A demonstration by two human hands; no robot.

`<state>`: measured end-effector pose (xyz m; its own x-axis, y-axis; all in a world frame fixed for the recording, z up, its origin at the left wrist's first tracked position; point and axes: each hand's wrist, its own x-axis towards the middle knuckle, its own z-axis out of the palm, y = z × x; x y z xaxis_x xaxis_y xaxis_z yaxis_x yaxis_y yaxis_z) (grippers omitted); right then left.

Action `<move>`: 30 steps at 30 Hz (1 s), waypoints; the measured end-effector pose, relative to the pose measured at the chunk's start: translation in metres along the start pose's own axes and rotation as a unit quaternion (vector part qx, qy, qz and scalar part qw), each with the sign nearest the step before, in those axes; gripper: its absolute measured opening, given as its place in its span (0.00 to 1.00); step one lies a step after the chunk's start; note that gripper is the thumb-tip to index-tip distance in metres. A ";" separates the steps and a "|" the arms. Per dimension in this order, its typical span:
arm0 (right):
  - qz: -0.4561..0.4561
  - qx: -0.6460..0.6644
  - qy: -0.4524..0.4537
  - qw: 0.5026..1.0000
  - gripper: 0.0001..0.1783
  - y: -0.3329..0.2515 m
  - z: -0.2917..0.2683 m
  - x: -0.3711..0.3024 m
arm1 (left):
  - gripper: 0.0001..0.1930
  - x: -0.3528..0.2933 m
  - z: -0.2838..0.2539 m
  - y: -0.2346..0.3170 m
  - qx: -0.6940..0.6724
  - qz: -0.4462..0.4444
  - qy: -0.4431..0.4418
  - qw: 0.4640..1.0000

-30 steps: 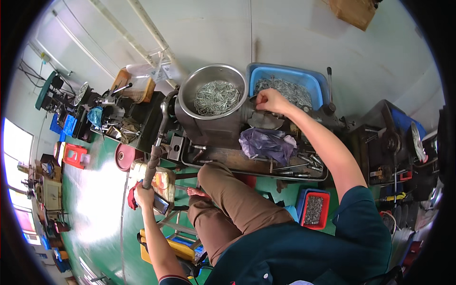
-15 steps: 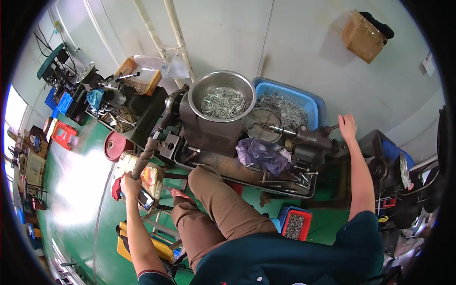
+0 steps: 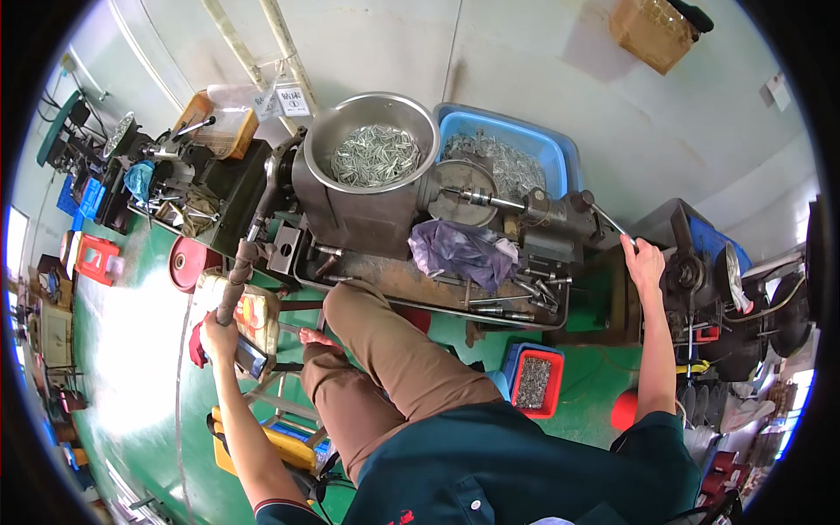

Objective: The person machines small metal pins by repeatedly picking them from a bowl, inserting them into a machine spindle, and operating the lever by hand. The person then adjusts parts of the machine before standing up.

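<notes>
Metal lever (image 3: 610,217) slants out from the right end of the machine (image 3: 350,219), and the right hand (image 3: 646,265) has its grip curled around the outer end. On the other side, the left hand (image 3: 219,339) wraps its grip around the lower end of a long brown handle (image 3: 234,284). A steel bowl (image 3: 317,150) of metal pins (image 3: 376,157) sits atop the machine.

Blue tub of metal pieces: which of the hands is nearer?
Right. The right hand, on a metal lever, is right of the blue tub; the left hand, on a wrapped handle, is farther off, lower left.
</notes>
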<state>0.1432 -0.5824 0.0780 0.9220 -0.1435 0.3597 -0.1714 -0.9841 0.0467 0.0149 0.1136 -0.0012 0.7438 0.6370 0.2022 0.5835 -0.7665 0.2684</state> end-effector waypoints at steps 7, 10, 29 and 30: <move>0.023 -0.019 -0.030 0.999 0.29 -0.001 -0.003 -0.001 | 0.10 0.002 0.000 -0.002 -0.004 -0.013 -0.031 0.999; 0.032 -0.022 -0.034 0.999 0.29 -0.004 -0.005 -0.002 | 0.10 0.002 0.002 -0.005 -0.007 -0.007 -0.029 1.000; 0.001 0.030 -0.024 0.999 0.21 0.006 0.009 0.022 | 0.10 -0.041 -0.012 0.042 -0.038 -0.046 -0.017 0.998; -0.034 -0.024 0.103 0.994 0.18 -0.006 0.012 0.029 | 0.10 -0.049 -0.016 0.053 -0.031 -0.043 0.014 0.998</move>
<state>0.1755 -0.5824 0.0770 0.8419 -0.0478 0.5375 -0.1328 -0.9838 0.1205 0.0043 0.0436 0.0177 0.6820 0.7030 0.2017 0.6228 -0.7028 0.3439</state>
